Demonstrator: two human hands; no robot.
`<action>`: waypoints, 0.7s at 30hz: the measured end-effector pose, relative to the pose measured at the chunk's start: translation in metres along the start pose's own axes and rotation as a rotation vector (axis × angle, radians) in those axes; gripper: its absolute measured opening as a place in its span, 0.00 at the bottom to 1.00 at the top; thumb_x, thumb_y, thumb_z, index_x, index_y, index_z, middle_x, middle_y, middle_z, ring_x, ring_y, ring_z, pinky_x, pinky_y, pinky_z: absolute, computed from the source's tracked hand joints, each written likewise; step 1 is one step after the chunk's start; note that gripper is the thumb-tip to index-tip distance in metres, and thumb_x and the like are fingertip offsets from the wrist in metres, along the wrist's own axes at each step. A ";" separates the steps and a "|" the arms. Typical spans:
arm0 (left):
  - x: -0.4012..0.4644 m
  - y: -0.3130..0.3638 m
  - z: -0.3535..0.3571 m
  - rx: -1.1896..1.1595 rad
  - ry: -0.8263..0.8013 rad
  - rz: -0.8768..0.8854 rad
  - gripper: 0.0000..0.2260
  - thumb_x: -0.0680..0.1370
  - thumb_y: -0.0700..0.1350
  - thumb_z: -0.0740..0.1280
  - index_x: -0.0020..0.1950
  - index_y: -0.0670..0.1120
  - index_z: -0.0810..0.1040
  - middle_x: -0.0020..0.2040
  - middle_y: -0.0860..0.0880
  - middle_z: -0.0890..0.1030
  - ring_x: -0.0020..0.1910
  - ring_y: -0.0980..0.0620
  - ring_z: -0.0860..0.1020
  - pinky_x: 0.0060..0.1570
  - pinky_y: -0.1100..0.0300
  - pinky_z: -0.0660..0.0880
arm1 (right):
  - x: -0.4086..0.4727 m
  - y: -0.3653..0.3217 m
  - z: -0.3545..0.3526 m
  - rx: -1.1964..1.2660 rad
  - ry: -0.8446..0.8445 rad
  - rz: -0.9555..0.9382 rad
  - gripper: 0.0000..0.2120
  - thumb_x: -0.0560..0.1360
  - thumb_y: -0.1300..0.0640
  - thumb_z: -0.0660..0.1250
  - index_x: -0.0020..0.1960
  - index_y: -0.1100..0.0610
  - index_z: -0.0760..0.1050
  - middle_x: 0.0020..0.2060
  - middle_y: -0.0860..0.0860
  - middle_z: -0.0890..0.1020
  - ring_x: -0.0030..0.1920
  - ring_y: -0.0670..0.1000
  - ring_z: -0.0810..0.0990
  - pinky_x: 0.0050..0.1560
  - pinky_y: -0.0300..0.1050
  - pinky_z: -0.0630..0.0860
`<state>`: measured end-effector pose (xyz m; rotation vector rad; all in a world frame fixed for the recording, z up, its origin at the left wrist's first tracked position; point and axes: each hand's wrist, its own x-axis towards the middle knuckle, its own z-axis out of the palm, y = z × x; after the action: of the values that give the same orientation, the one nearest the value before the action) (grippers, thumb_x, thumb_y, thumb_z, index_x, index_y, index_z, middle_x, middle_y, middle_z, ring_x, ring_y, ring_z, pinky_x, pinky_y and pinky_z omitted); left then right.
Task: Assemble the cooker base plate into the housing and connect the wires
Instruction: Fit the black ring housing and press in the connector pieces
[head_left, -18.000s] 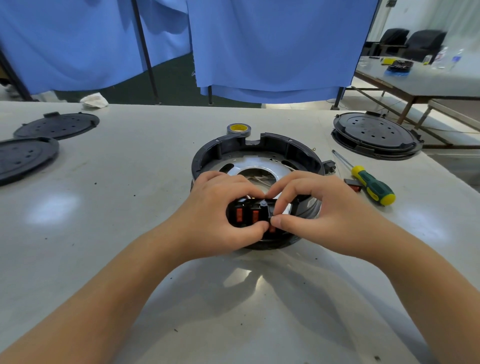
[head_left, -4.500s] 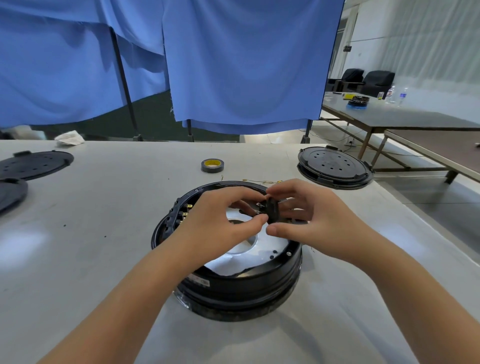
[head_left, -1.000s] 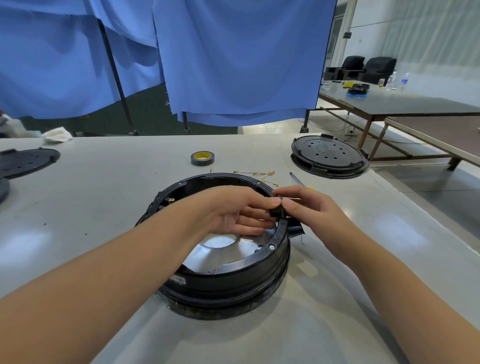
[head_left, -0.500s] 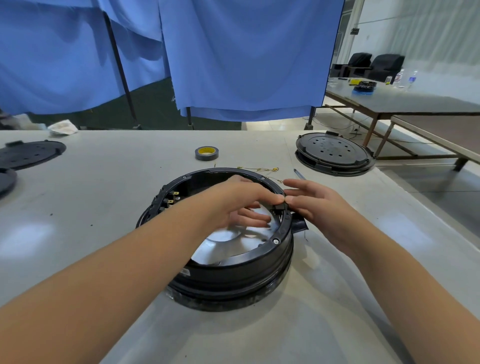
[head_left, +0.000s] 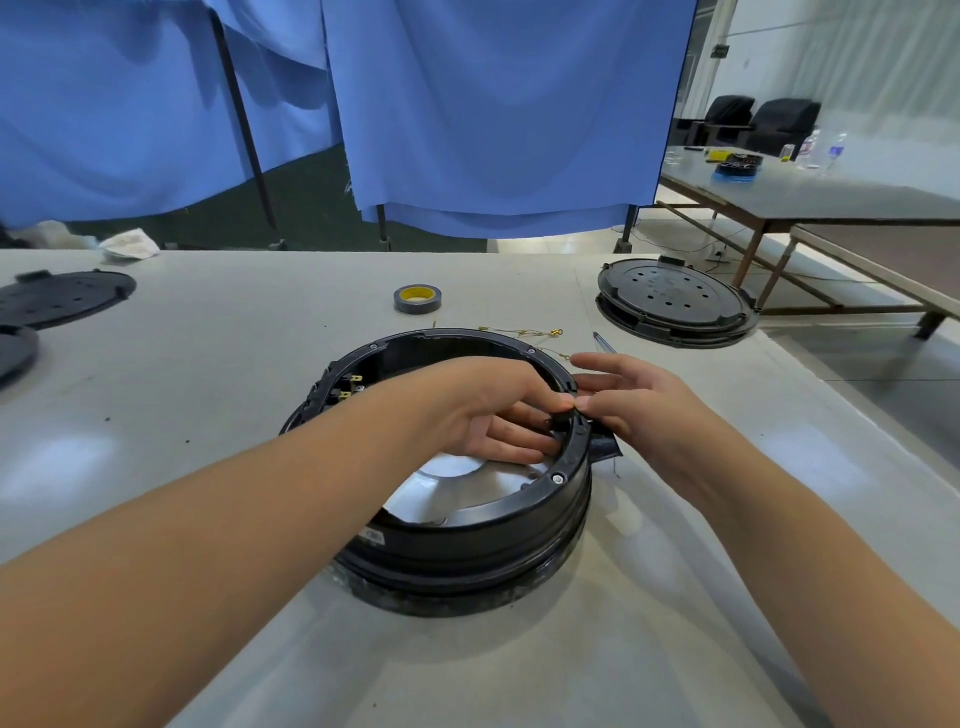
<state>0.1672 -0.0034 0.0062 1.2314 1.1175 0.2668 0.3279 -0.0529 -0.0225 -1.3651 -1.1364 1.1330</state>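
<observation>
The round black cooker housing (head_left: 467, 525) stands on the grey table in front of me, with the shiny metal base plate (head_left: 457, 488) lying inside it. My left hand (head_left: 493, 410) reaches into the housing and pinches a small black part (head_left: 560, 422) at the right rim with thumb and forefinger. My right hand (head_left: 639, 405) meets it from outside the rim, thumb tip on the same part, other fingers stretched out. Brass terminals (head_left: 353, 384) show on the inner left wall. Thin yellow wires (head_left: 524, 332) lie behind the housing.
A roll of tape (head_left: 417, 299) with a yellow core sits behind the housing. A stack of black round plates (head_left: 675, 301) is at the back right, two more black plates (head_left: 62, 296) at the far left. A screwdriver tip (head_left: 602, 343) peeks behind my right hand.
Both hands stay at the right rim of the housing; over the last second the small black part has gone from above the plate's middle to the rim, and my right fingers have spread out.
</observation>
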 end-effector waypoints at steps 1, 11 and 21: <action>0.000 0.001 0.000 0.002 -0.004 -0.012 0.03 0.77 0.42 0.67 0.47 0.44 0.80 0.30 0.49 0.83 0.32 0.53 0.83 0.40 0.60 0.82 | 0.001 -0.001 0.000 0.006 -0.002 0.010 0.19 0.72 0.71 0.67 0.55 0.51 0.77 0.55 0.55 0.81 0.55 0.53 0.81 0.60 0.49 0.76; -0.011 0.003 0.003 -0.034 -0.018 -0.018 0.03 0.79 0.40 0.66 0.50 0.44 0.79 0.33 0.48 0.84 0.37 0.50 0.83 0.48 0.55 0.81 | -0.003 -0.006 0.004 -0.071 0.035 0.049 0.16 0.72 0.70 0.66 0.55 0.54 0.79 0.53 0.53 0.82 0.55 0.52 0.81 0.60 0.48 0.76; -0.039 -0.016 -0.027 0.452 0.495 0.388 0.04 0.77 0.43 0.67 0.44 0.52 0.79 0.44 0.51 0.83 0.40 0.55 0.81 0.38 0.63 0.79 | -0.008 -0.010 0.013 -0.142 0.105 0.019 0.13 0.73 0.63 0.71 0.58 0.58 0.78 0.49 0.54 0.83 0.46 0.51 0.83 0.45 0.42 0.79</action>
<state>0.1214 -0.0201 0.0154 1.8535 1.4007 0.6668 0.3137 -0.0589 -0.0125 -1.5295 -1.1476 0.9978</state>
